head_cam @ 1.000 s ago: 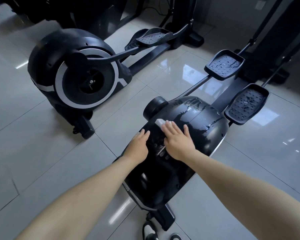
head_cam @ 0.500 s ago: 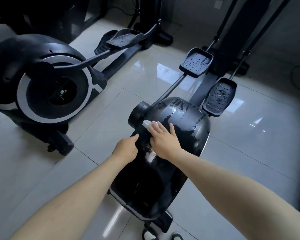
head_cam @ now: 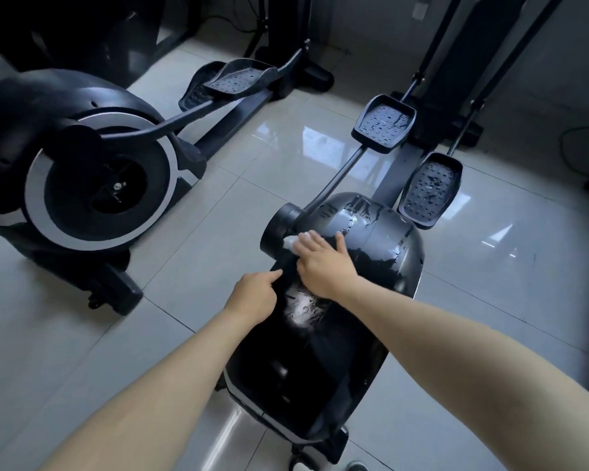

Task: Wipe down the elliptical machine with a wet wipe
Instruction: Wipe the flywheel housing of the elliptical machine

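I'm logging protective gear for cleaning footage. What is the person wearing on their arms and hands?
Nothing visible. The left hand and right hand are gloveless, and both forearms are bare to the frame edge, no sleeve in view. No watch, bracelet or ring shows on either.

Plenty of bare tile floor sat open between the near elliptical and the second elliptical, but the pedals crowded the far right end.

No legible txt; marks atop elliptical housing too blurred.
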A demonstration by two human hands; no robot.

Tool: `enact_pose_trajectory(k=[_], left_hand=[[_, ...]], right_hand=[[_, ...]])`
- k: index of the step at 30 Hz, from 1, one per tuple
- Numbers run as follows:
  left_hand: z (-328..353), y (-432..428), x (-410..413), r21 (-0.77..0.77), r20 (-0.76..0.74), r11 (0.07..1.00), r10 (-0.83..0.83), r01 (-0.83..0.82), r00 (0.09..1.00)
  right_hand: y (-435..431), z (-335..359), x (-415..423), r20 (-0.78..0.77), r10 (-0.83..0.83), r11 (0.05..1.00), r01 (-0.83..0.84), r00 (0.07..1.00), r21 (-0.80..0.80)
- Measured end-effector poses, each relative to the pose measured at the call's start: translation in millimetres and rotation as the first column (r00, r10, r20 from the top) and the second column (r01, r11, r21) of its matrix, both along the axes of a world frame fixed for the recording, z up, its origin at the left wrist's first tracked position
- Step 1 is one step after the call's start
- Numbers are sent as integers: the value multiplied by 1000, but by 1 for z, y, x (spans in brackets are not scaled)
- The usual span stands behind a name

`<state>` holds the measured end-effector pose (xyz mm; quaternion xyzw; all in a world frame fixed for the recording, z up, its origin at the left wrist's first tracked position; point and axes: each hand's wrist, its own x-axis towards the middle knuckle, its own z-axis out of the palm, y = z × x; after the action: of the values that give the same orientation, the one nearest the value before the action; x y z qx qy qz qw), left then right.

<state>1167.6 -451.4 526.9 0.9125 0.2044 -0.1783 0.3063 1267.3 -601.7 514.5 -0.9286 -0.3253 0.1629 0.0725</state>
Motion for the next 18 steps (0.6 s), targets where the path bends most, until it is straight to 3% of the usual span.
enact_pose_trajectory(k=[4,10,12,18], left_hand=[[-4,-2,-2,-1,12,1000,6,-6,1000],[-9,0,-7,-9,37,1000,17,-17,999],[-7,0,-10,-24,20,999,30,-29,999],[-5,0,-10,-72,-1,993,97,-97,995]], right_hand=[[11,-2,1,-29,-171,985,171,985,0],[19,-5,-30,-33,138,990,-137,990,37],[15,-1,-16,-26,167,986,-166,986,14],[0,9,24,-61,-194,980,192,979,-48]])
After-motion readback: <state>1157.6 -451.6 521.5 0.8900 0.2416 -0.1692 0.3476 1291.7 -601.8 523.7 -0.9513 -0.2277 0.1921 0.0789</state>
